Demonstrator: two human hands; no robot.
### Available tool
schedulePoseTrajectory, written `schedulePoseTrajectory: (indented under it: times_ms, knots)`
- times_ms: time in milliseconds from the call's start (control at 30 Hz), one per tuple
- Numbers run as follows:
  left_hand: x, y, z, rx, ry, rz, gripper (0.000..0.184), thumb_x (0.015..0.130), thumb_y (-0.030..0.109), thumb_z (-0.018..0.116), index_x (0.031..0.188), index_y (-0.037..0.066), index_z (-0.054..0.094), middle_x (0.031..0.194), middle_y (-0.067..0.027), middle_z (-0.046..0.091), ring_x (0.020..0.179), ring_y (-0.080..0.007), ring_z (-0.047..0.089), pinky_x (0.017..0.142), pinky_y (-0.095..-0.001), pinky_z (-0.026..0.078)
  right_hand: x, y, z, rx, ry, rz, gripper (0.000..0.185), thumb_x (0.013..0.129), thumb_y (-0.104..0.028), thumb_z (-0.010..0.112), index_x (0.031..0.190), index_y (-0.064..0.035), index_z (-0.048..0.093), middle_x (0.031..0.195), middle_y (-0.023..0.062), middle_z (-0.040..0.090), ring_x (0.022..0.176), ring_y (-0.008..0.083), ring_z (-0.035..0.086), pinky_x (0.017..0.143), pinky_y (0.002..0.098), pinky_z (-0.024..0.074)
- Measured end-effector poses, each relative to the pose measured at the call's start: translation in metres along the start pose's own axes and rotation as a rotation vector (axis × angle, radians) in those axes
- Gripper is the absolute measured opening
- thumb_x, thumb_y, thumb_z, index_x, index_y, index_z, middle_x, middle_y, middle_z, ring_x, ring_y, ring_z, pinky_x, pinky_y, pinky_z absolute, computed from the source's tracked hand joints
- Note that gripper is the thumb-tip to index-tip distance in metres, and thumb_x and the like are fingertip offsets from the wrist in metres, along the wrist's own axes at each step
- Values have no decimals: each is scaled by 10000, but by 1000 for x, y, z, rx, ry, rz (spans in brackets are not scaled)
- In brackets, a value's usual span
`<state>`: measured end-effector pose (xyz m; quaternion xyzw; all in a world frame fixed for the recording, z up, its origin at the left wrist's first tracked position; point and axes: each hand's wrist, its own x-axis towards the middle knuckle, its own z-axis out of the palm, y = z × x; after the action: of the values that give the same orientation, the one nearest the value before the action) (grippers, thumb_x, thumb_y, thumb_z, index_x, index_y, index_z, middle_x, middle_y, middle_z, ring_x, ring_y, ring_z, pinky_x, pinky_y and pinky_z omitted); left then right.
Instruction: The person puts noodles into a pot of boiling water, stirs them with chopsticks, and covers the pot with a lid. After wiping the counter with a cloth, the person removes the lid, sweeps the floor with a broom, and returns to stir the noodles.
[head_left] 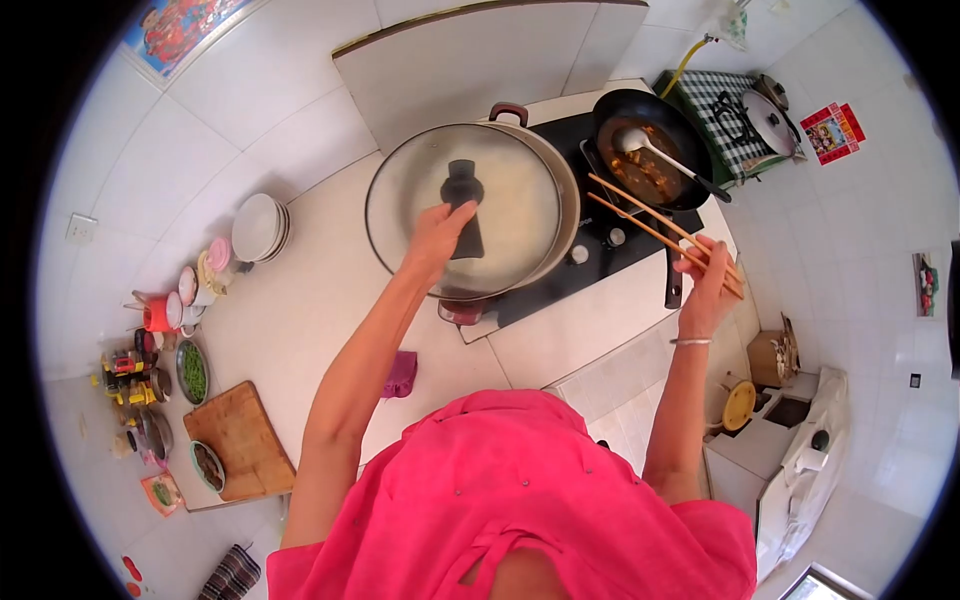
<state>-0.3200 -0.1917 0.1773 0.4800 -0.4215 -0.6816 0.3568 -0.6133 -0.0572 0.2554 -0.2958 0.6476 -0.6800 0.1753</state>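
My left hand [440, 232] is closed on the dark knob handle of a large glass pot lid [405, 185]. The lid lies over the left part of a wide pot [568, 200] with dark red side handles; pale, blurry contents show through the glass. A pair of wooden chopsticks [650, 222] is gripped in my right hand [708, 285], tips pointing up and left over the cooktop. Beyond the tips, a black wok [612, 115] holds brown sauce with pieces in it. A ladle [665, 155] with a black handle end rests in the wok.
Both vessels stand on a black gas cooktop [545, 285] with knobs in front. Stacked plates [258, 228], a dish of chopped greens [192, 372] and a wooden cutting board [245, 440] are at left. A purple cloth [400, 374] lies near the counter's front edge.
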Motion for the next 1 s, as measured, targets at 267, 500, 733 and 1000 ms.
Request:
schedulePoseTrajectory:
  times_ms: [267, 500, 733, 1000]
  knots:
    - [27, -29, 24, 66, -34, -6, 262, 880, 283, 586, 803, 32, 590, 707, 38, 527, 605, -43, 461, 549, -219, 393, -15, 5, -29, 76, 42, 27, 353, 938, -237, 464, 928, 86, 607, 706, 92, 589, 542, 131, 559, 546, 242, 505]
    - [32, -32, 27, 47, -39, -24, 254, 886, 290, 582, 821, 44, 583, 701, 49, 512, 602, -35, 448, 542, -214, 385, -19, 9, -25, 88, 35, 43, 365, 945, -246, 450, 922, 85, 602, 711, 93, 596, 533, 129, 566, 534, 243, 514]
    - [34, -36, 26, -5, -44, -26, 255, 874, 264, 580, 862, 10, 602, 750, 14, 557, 648, -61, 484, 558, -236, 389, -24, 10, -19, 74, -2, 62, 371, 948, -261, 441, 918, 70, 607, 705, 91, 598, 531, 125, 566, 530, 245, 516]
    - [29, -19, 20, 87, -77, -153, 364, 897, 398, 530, 854, 42, 589, 689, 13, 535, 551, -51, 429, 488, -229, 348, -35, 14, -27, 113, 1, 113, 390, 945, -285, 447, 906, 70, 604, 684, 91, 593, 513, 129, 547, 518, 241, 507]
